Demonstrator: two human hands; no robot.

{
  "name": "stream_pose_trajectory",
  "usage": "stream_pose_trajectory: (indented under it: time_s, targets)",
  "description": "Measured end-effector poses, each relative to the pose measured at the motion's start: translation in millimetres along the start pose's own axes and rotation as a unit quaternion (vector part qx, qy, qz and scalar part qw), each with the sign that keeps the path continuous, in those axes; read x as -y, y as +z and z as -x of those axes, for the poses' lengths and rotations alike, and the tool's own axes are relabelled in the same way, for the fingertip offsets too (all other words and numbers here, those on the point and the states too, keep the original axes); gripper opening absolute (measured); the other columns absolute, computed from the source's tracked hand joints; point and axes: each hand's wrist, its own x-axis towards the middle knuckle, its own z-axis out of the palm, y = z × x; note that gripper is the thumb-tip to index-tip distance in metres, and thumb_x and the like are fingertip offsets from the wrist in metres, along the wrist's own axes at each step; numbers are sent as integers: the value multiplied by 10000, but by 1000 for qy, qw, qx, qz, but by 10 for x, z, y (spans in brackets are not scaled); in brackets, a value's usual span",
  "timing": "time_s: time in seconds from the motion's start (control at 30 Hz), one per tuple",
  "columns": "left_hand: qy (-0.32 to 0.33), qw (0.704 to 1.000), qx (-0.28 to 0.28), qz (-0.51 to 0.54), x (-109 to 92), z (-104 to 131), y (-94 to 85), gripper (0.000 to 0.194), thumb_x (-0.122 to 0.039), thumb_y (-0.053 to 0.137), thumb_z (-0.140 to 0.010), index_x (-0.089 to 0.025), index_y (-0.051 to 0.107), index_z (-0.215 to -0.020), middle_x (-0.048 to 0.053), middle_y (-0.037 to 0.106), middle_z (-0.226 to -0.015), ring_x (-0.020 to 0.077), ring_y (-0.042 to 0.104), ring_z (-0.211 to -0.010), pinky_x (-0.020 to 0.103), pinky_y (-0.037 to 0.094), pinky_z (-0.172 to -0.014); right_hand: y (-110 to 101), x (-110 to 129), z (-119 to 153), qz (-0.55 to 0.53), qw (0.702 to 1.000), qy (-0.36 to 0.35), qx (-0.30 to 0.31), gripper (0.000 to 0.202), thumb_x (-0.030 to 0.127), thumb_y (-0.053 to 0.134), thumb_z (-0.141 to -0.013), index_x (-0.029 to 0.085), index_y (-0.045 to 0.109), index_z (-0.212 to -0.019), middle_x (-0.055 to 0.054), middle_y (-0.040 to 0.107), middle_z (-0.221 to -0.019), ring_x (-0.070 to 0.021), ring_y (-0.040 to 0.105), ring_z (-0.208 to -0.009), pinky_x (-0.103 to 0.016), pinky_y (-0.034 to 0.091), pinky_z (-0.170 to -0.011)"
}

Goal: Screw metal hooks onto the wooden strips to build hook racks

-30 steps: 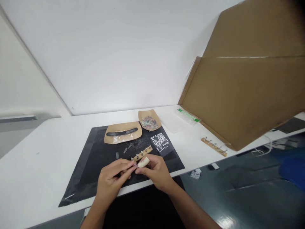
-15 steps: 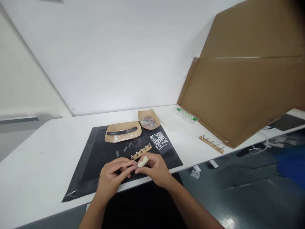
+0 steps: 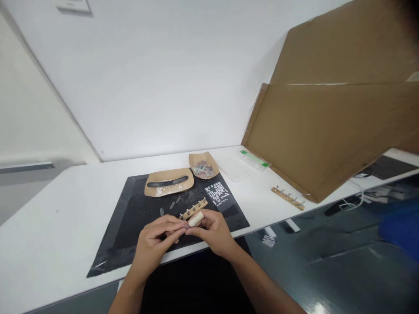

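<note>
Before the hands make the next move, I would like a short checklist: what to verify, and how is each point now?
1. Cream piece held by right hand: ok.
2. Small greyish piece pinched by left hand: ok.
3. Whether those two pieces touch: cannot tell.
4. Knobbed wooden bar on the black mat, just beyond the hands: ok.
5. Loose grey pieces on the mat, apart from both hands: ok.
6. Mat free of white specks: not ok, some lie beyond the bar.

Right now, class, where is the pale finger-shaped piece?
In the head view, below and slightly left of centre, the right hand holds the pale finger-shaped piece beside the left hand, just nearer than the knobbed wooden strip on the black mat.
</note>
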Motion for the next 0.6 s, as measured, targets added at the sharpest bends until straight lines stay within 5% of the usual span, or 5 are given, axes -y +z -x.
stream_pose_trajectory:
  time_s: [0.27, 0.6]
  targets:
    - [-7, 1000, 0, -18, 49, 12, 0, 130, -250, 761, -951, -221, 867, -1020, 97, 793, -989, 121, 691, -596, 219, 607, -547, 15, -7, 37, 27, 999, 7, -19, 351, 382, 949, -748, 187, 791, -993, -76, 833, -948, -281, 810, -947, -395, 641, -912]
    - [-10, 999, -8, -29, 72, 24, 12, 103, -254, 774, -938, -206, 864, -932, 85, 806, -954, 109, 685, -540, 208, 588, -532, 19, -40, 24, 6, 1000, 16, -18, 315, 343, 977, -704, 174, 773, -874, -33, 809, -867, -206, 775, -845, -309, 606, -828]
